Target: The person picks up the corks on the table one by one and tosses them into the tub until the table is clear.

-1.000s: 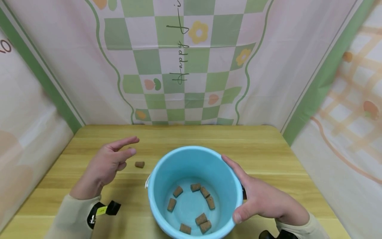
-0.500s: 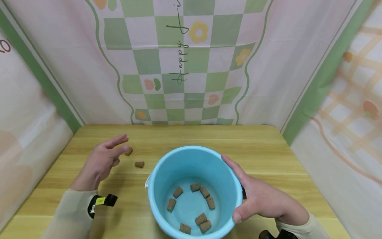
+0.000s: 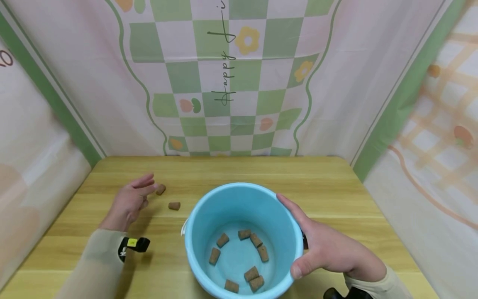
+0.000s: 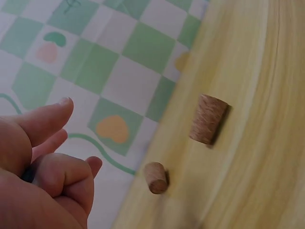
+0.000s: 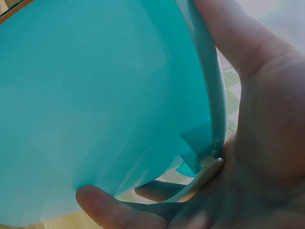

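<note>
A light blue bucket (image 3: 244, 207) stands at the front middle of the table with several brown corks (image 3: 252, 273) lying on its bottom. My right hand (image 3: 328, 251) grips its right side. In the right wrist view, fingers (image 5: 109, 207) reach under the rim against the outer wall, beside the handle. Two more corks lie on the table left of the bucket: a farther cork (image 3: 161, 189) and a nearer cork (image 3: 174, 206). My left hand (image 3: 128, 201) hovers just left of the farther one, holding nothing visible, with some fingers extended and others bent.
The wood-grain table (image 3: 317, 178) ends at the back against a hanging cloth (image 3: 213, 74) with green and white checks. More printed cloth closes off both sides. A white handle end (image 3: 184, 227) sticks out at the bucket's left.
My left hand has drawn back to the left and uncovered the farther cork, which it hid a second ago. The right hand and the bucket have stayed in place.
</note>
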The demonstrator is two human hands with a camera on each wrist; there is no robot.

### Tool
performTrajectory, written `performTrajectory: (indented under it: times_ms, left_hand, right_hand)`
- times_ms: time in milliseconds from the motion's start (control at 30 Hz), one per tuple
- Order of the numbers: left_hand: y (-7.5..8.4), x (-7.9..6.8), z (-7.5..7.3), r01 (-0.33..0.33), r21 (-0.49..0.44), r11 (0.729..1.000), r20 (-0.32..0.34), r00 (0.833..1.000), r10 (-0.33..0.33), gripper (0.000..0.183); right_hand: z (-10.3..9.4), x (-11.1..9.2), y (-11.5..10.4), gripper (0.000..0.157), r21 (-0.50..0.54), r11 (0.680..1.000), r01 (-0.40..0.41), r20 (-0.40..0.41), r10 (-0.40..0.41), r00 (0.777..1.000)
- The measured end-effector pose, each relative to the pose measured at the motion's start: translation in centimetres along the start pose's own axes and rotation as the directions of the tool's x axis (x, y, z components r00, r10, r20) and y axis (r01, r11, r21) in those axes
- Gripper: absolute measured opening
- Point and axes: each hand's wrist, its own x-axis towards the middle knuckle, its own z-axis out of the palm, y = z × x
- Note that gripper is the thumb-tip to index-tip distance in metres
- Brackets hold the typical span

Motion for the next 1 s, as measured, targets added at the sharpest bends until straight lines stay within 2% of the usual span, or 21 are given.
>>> performTrajectory:
  times_ms: [100, 333, 467, 733, 867, 1000]
  left_hand:
    - [-0.5, 0.5, -0.1, 0.031, 0.041, 0.999, -0.012, 0.999, -0.031, 0.062]
    - [-1.6, 1.6, -0.1, 0.089, 0.156, 0.984, -0.042, 0.996, -0.084, 0.078]
    - [-2.2, 2.2, 0.1, 0.103, 0.152, 0.983, -0.054, 0.994, -0.096, 0.071]
    - [-3.1, 3.5, 0.3, 0.136, 0.035, 0.99, -0.078, 0.988, -0.133, 0.068]
    - [-3.5, 4.2, 0.4, 0.17, 0.039, 0.985, -0.103, 0.981, -0.165, 0.066]
    - [-3.6, 4.4, 0.5, 0.164, 0.056, 0.985, -0.103, 0.982, -0.157, 0.065]
  right_hand:
    - [0.0, 0.0, 0.0, 0.12, -0.005, 1.0, 0.001, -0.002, -0.001, 1.0]
    - [0.0, 0.0, 0.1, 0.121, 0.009, 1.0, 0.0, -0.006, 0.0, 1.0]
    - [0.0, -0.1, 0.2, 0.121, 0.018, 1.0, -0.001, -0.008, 0.001, 1.0]
    - [0.1, 0.0, 0.2, 0.12, 0.037, 0.999, 0.007, 0.0, -0.007, 1.0]
    - [0.1, 0.1, 0.1, 0.121, 0.032, 0.999, 0.007, 0.0, -0.007, 1.0]
    - [0.0, 0.1, 0.2, 0.121, 0.027, 1.0, 0.004, 0.0, -0.004, 1.0]
